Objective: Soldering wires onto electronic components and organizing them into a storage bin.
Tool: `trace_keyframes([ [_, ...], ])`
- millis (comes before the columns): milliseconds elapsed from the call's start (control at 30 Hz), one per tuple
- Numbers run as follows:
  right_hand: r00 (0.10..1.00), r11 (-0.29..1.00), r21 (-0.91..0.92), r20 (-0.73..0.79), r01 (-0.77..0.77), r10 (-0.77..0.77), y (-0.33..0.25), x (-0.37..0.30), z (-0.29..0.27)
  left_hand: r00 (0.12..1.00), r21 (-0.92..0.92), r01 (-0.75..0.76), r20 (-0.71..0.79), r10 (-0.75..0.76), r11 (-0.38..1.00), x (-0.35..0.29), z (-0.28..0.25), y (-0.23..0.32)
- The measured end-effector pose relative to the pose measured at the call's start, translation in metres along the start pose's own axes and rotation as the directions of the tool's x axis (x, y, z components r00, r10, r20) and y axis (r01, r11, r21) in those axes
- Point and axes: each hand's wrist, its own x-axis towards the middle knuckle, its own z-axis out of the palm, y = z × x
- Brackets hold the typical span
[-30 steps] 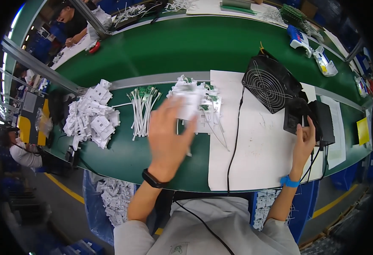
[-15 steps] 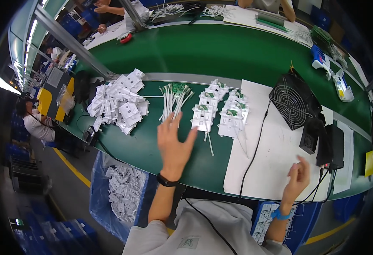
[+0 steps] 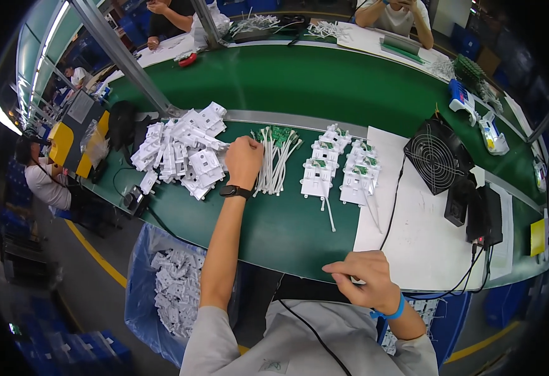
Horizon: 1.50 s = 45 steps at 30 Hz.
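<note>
My left hand (image 3: pixel 244 161), a dark watch at its wrist, is at the left edge of a bundle of white cables with green circuit boards (image 3: pixel 277 160). Its fingers are curled closed, and the hand itself hides whatever they hold. Left of it lies a heap of white plastic housings (image 3: pixel 183 150). Past the cables, two rows of white housings fitted with green boards (image 3: pixel 319 172) stand on the green table (image 3: pixel 280 241), some with a white cable trailing toward me. Over the table's front edge hovers my right hand (image 3: pixel 368 279), index finger stretched out and nothing visible in it.
A black fan (image 3: pixel 437 153) with a black power box (image 3: pixel 490 213) stands on white paper (image 3: pixel 399 232) at the right. Below the table's edge, a blue-lined bin (image 3: pixel 177 291) holds white parts. A metal post (image 3: pixel 127 62) rises at the back left. Other people sit across the table.
My left hand has moved up and left from above the cables' near ends, and its spread fingers have closed. My right hand has moved left, its index finger now extended.
</note>
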Motion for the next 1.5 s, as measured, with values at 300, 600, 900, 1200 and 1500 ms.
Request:
trace_keyframes([
  [300,0.999,1.000,-0.001,0.017,0.027,-0.027,0.002,0.013,0.024,0.999,-0.126,-0.034,-0.043,0.029,0.991,0.001,-0.009,-0.019],
  [600,0.825,0.828,0.434,-0.271,-0.356,0.496,0.019,0.039,0.029,0.989,-0.967,0.044,0.077,0.124,0.250,-0.079,-0.100,0.071],
  [900,0.948,0.909,0.388,-0.204,-0.151,0.245,0.023,0.044,0.035,0.561,-0.624,0.781,0.714,0.419,0.018,-0.177,-0.084,0.061],
  [1200,0.832,0.881,0.440,-0.413,-0.173,0.370,0.024,0.031,0.012,0.890,-0.009,-0.369,-0.292,0.351,0.929,-0.061,-0.128,-0.004],
  [1500,0.832,0.855,0.458,-0.356,-0.242,0.426,0.034,0.008,-0.005,0.899,0.291,-0.435,0.089,0.428,0.852,0.033,-0.128,-0.049],
])
